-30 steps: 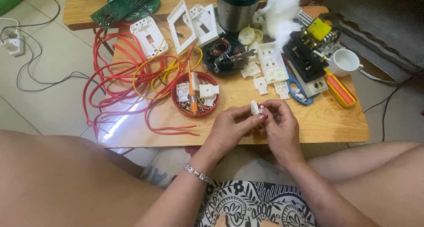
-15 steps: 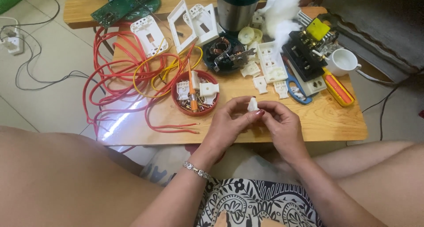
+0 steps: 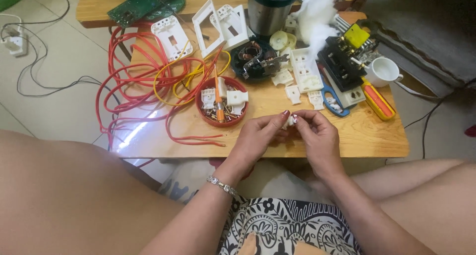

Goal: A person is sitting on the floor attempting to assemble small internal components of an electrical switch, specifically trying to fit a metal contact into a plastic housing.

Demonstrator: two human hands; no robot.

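Left hand (image 3: pixel 258 138) and right hand (image 3: pixel 317 136) pinch a small white part (image 3: pixel 289 122), apparently plastic, between fingertips above the worktop (image 3: pixel 347 136) front edge. Risk: a slipped pinch would drop it off that edge.

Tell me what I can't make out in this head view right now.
- Small white part: mostly hidden by the fingers of the left hand and right hand; its shape is unclear.
- Red bowl: the small metal bits inside are too small to identify.
- Metal cup: its top is cut off by the upper edge.
- Green circuit board: partly cut off by the upper edge.
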